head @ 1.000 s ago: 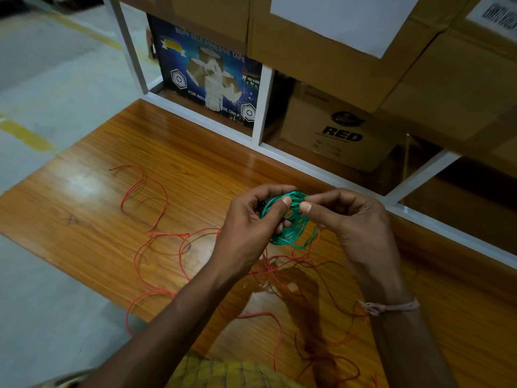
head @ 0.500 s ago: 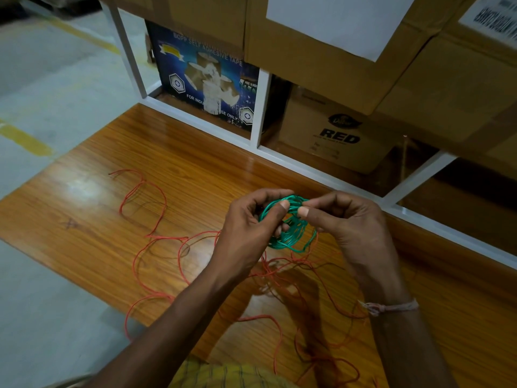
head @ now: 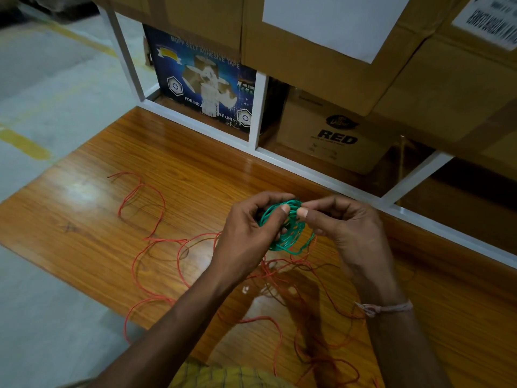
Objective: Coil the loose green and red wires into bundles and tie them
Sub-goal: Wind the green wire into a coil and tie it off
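Observation:
A small coil of green wire [head: 291, 236] hangs in the air above the wooden table [head: 89, 219]. My left hand [head: 249, 233] grips the coil's left side, thumb on top. My right hand [head: 344, 228] pinches the coil's upper right part between thumb and forefinger. Both thumbs nearly meet over the coil's top. The red wire [head: 156, 242] lies loose on the table in wide tangled loops, running from the left under my hands to the near right edge.
A white shelf frame [head: 257, 107] stands along the table's far edge, holding a blue adhesive-tape box [head: 201, 79] and a brown carton marked RED [head: 335, 135]. Large cartons [head: 419, 65] overhang above. Grey floor [head: 42, 79] lies to the left.
Both hands stay on the green coil; the thumbs have drawn a little closer at its top. The red wire has not moved.

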{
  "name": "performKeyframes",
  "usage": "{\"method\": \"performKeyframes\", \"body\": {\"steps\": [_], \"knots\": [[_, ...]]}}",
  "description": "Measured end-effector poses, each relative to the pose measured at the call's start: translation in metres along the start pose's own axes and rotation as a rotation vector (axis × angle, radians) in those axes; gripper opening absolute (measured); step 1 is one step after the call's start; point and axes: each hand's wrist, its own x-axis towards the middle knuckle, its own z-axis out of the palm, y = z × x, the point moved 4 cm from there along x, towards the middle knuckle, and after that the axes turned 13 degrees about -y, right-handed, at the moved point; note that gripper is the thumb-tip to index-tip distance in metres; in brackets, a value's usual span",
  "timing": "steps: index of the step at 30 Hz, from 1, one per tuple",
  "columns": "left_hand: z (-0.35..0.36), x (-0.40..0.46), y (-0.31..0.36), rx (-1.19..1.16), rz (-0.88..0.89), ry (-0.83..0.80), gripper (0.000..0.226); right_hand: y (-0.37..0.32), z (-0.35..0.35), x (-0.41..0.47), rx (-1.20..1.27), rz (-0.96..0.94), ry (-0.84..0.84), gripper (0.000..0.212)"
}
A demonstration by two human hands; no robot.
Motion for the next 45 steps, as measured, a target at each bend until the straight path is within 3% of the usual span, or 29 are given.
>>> {"method": "performKeyframes", "body": {"steps": [8,13,16,27,35,45], "knots": [[-0.001,0.002,-0.005,0.203,0.024,0.000,0.025,0.007,-0.002,0.000,0.018,0.038,0.061,0.010],[-0.002,0.001,-0.004,0.292,0.023,-0.056,0.022,0.005,-0.005,-0.002,0.039,0.035,0.067,0.036],[-0.002,0.003,-0.005,0.305,0.019,-0.069,0.021,0.003,-0.004,-0.004,0.013,-0.002,-0.001,0.040],[-0.002,0.004,-0.009,0.235,-0.021,-0.089,0.020,0.010,-0.005,-0.005,-0.137,-0.050,-0.007,0.007],[-0.007,0.008,-0.008,0.269,-0.070,-0.108,0.018,0.010,-0.005,-0.002,-0.274,-0.045,0.024,0.008],[-0.009,0.012,-0.003,0.177,-0.080,-0.124,0.013,0.021,-0.003,0.004,-0.185,0.004,0.021,0.000]]}}
